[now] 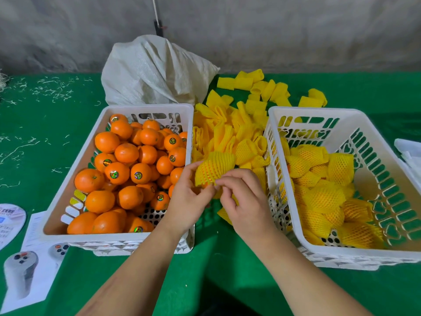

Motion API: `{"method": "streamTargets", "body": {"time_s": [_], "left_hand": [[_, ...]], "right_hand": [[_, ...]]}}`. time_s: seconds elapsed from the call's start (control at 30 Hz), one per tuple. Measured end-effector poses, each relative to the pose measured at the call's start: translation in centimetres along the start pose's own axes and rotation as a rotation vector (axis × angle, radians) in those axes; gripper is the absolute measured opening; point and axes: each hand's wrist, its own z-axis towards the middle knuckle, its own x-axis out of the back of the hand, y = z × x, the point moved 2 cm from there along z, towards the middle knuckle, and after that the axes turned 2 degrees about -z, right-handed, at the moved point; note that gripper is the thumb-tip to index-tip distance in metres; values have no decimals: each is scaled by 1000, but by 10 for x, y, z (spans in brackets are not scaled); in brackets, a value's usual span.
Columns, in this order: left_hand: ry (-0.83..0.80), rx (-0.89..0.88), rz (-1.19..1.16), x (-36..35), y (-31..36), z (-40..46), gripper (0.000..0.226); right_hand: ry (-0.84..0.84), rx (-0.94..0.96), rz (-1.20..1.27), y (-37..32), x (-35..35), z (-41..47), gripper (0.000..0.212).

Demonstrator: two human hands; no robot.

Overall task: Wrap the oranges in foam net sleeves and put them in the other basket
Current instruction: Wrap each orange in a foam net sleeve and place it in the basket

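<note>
Between the two baskets I hold an orange inside a yellow foam net sleeve (214, 168). My left hand (188, 197) grips it from the left and below. My right hand (245, 199) pinches the sleeve's lower edge. The left white basket (75, 165) is full of bare oranges (126, 169), several with stickers. The right white basket (387, 142) holds several oranges wrapped in yellow sleeves (323, 197). A pile of loose yellow sleeves (237, 126) lies on the table between and behind the baskets.
The table is covered in green cloth (45, 124) with pale scraps at the left. A white woven sack (150, 71) stands behind the left basket. Printed papers (27, 270) lie at the front left. A white object (409, 151) sits at the right edge.
</note>
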Motion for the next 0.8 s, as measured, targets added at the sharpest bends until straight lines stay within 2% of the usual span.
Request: {"method": "streamTargets", "body": {"time_s": [0.07,0.13,0.2,0.3,0.4,0.5,0.57,0.63,0.7,0.77,0.8], "left_hand": [[66,-18,10,2,-2,2,44],[90,-19,27,2,-2,2,39],[66,-33,71,1,-3,-1,43],[45,-82,149,0,-1,-7,44],[108,-61,271,6,-1,-5,37],[80,-38,140,6,-1,-4,39],[102,-86,117,7,0,-6,45],[118,-151,128,6,0,-7,59],[106,-178,138,5,-2,-9,70],[72,-189,173,4,-5,-11,75],[56,-192,197,3,-6,-11,77]], "right_hand": [[0,-86,-9,-1,-2,-7,24],[-73,-284,-12,0,-6,-12,48],[-135,-407,63,1,-8,-15,62],[-63,-363,132,0,-3,-13,58],[-40,-290,167,-2,-2,-11,50],[-56,-241,169,-4,-2,-11,43],[-65,-241,223,-6,-3,-15,39],[-56,-376,344,-10,-8,-20,44],[-30,-679,541,-15,-15,-20,64],[-112,-960,787,-14,-24,-19,85],[-170,-1023,866,-11,-27,-19,90]]}}
